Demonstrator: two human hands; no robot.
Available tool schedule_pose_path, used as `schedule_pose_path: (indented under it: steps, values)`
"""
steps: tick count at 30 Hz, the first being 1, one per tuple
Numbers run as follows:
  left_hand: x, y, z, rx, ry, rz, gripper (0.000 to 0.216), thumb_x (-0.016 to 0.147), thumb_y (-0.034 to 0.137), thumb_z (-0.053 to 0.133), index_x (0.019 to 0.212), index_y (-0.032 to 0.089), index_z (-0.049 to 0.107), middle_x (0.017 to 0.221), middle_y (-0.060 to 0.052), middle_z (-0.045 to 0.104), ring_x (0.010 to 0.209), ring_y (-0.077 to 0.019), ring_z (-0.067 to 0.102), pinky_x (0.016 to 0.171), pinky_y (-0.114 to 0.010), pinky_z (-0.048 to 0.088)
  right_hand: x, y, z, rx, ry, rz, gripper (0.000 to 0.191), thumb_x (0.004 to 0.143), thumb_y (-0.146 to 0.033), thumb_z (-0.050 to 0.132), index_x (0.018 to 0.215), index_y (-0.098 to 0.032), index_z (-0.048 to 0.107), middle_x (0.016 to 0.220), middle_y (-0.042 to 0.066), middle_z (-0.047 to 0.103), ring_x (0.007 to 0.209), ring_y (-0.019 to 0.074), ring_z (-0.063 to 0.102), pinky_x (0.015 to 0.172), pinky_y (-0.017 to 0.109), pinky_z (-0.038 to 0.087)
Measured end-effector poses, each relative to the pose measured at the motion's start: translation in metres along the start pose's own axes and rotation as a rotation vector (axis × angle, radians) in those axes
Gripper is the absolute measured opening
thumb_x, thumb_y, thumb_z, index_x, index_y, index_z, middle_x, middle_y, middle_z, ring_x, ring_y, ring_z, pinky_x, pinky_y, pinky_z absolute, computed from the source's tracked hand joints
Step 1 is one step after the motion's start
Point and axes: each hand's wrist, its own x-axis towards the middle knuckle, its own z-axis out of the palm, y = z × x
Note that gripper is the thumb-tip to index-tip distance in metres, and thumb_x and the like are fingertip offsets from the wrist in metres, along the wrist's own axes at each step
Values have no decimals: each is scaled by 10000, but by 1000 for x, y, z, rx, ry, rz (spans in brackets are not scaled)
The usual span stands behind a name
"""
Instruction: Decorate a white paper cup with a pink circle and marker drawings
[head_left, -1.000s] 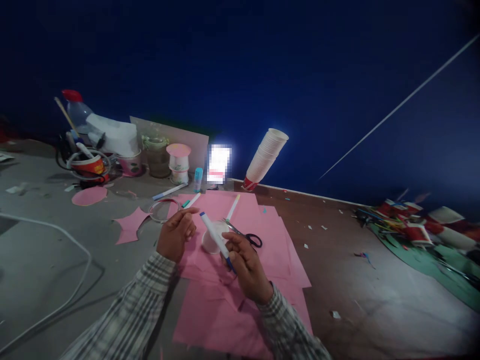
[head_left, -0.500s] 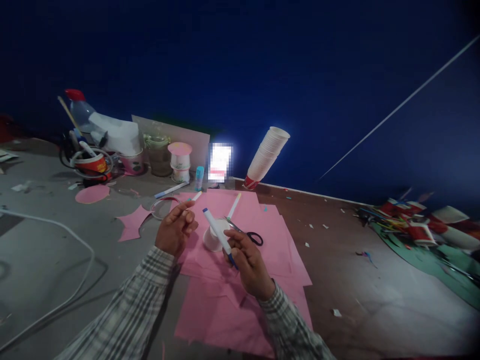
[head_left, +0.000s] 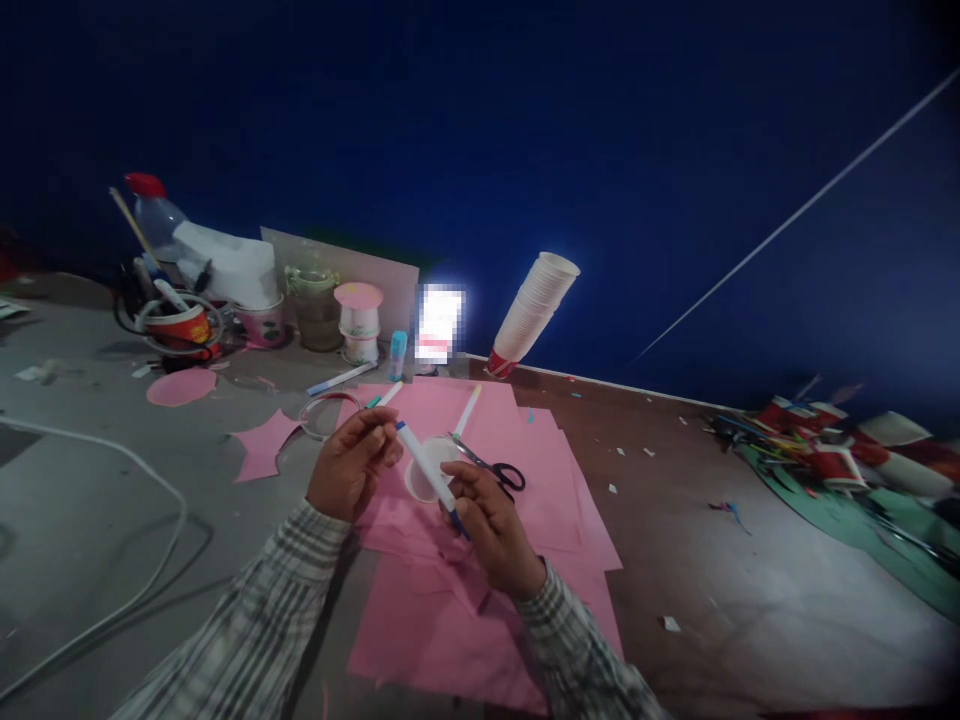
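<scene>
In the head view my right hand holds a white marker pen with blue ends, its fingers closed around the lower part. The pen slants up to the left. The fingers of my left hand are curled together at its upper blue end, seemingly pinching it. Just behind the pen lies a white paper cup, partly hidden by pen and fingers. Black-handled scissors rest right of the cup on pink paper sheets. Two more markers lie on the sheets beyond my hands.
At back left stand a cup of pens, a glass jar, stacked cups with a pink top and a glue stick. A tall paper-cup stack leans by the wall. A white cable runs left; craft clutter lies right.
My left hand has moved right to the marker's upper end, and the marker has come slightly down and left. Its fingers have drawn closer together. The right hand still grips the marker.
</scene>
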Motion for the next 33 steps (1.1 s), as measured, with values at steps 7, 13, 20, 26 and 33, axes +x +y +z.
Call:
schedule_pose_path:
  steps: [7, 13, 20, 26, 33]
  values:
    - [-15, 5, 3, 160, -395, -146, 502, 811, 632, 782, 943, 149, 749, 617, 28, 533, 475, -81, 446, 446, -222, 363, 3, -3, 3, 20, -25, 39, 385, 1003, -506, 562, 1279, -238, 562, 766, -33, 532, 622, 124, 517, 602, 277, 476]
    - [-16, 8, 4, 187, -525, -162, 406, 838, 551, 787, 788, 152, 737, 729, -8, 563, 481, -80, 485, 447, -234, 377, 1, -1, 4, 148, -112, 212, 424, 943, -633, 630, 984, -214, 580, 682, -39, 595, 522, 97, 518, 527, 244, 465]
    - [-26, 7, 9, 301, -655, -155, 484, 857, 660, 706, 845, 179, 758, 841, -68, 622, 575, -127, 547, 517, -273, 473, 1, -5, 10, 302, -226, 319, 482, 871, -680, 704, 858, -203, 636, 694, -11, 626, 584, 137, 613, 598, 295, 540]
    - [-34, 9, 17, 297, -801, -172, 520, 930, 673, 592, 808, 188, 733, 961, -138, 703, 749, -196, 629, 591, -295, 497, 2, -9, 6, 159, -170, 160, 497, 879, -690, 680, 789, -203, 708, 902, 61, 666, 871, 211, 654, 876, 393, 556]
    - [-32, 4, 17, 222, -888, -35, 457, 1034, 554, 487, 815, 182, 638, 843, -118, 762, 928, -246, 686, 966, -449, 518, 2, -7, 13, -183, -207, -79, 564, 1008, -649, 418, 621, -248, 501, 600, -4, 488, 694, 196, 535, 863, 415, 527]
